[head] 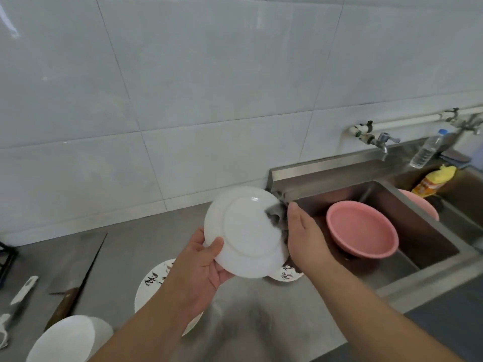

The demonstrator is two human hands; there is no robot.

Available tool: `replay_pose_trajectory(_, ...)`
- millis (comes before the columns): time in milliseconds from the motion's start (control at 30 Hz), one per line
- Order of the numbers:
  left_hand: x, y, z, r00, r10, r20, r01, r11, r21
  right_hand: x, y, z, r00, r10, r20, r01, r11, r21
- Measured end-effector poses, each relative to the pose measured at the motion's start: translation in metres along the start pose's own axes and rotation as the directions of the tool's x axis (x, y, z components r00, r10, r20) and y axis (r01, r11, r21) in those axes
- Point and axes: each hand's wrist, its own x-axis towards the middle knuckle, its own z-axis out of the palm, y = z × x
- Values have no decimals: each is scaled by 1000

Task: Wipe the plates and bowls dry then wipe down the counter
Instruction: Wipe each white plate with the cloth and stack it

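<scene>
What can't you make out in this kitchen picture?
All in the head view:
Plate top face: turned away, only its underside shows.
Right hand fingers and most of the cloth: behind the plate.
Patterned plate: partly covered by the left hand and arm.
White dishes: cut off by the bottom edge.
Yellow bottle label: too blurred to read.

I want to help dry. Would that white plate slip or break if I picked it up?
Probably stiff and breakable: the white plate looks like glossy ceramic, above a hard steel counter. Possibly slippery, since it is smooth, with a grey cloth pressed against it. Likely fairly light: the left hand grips it by the rim.
</scene>
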Motion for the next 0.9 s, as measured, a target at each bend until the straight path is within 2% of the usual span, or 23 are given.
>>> replay_pose_trajectory(133,8,-21,-24,994,-107,-33,112,967,229,-13,21,-21,980,159,117,-100,911,-400)
replay_pose_trajectory(233,18,-45,-34,978,-171,-119,201,923,327,-29,51,-33,921,326,215,-184,848,-498)
replay_pose_trajectory(367,32,-77,-37,960,-156,-233,259,815,519,-37,114,-44,783,562,267,-459,812,-362)
replay_pose_trajectory(500,41,-104,-14,955,-83,-285,258,704,662,-24,152,-58,714,644,274,-633,761,-140)
replay_pose_trajectory(567,45,-112,0,952,-83,-294,268,690,673,-13,162,-64,680,670,298,-696,717,-23)
replay_pose_trajectory(700,59,-127,27,946,-160,-280,292,797,529,9,173,-71,723,600,344,-673,723,153)
replay_pose_trajectory(767,68,-132,34,943,-184,-276,303,820,486,22,180,-75,771,523,363,-594,796,116)
replay_pose_trajectory(833,80,-142,34,943,-154,-295,292,807,513,34,193,-76,823,462,331,-496,868,22)
replay_pose_trajectory(900,91,-149,29,935,-168,-313,333,723,605,45,202,-76,869,411,277,-408,910,-71)
